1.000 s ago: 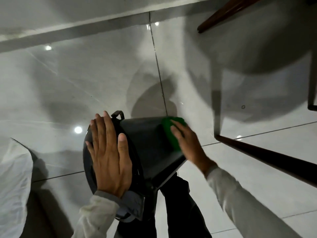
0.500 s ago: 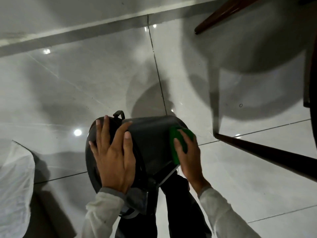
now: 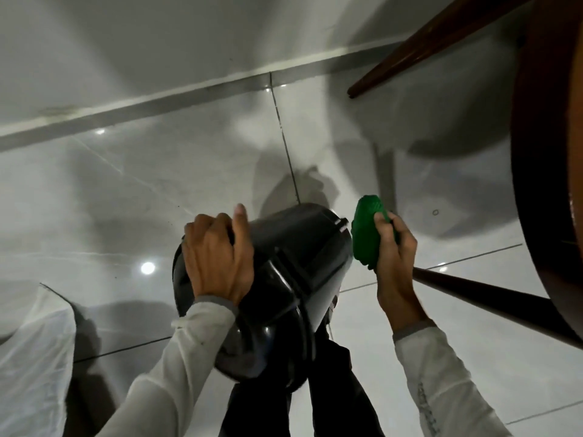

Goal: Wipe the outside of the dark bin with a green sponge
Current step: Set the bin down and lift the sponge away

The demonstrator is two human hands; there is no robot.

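While the dark bin (image 3: pixel 284 266) is tipped on its side above the glossy tiled floor (image 3: pixel 126 190), it is gripped at its left edge by the left hand (image 3: pixel 217 257), fingers curled over the rim and thumb raised. The green sponge (image 3: pixel 366 238) is squeezed in the right hand (image 3: pixel 394 257), fingers wrapped tight around it, and it is pressed just against the bin's right side near the far end. Dark wooden furniture legs (image 3: pixel 492 304) are seen to the right, and a white plastic bag (image 3: pixel 31 351) is spread on the floor at lower left.
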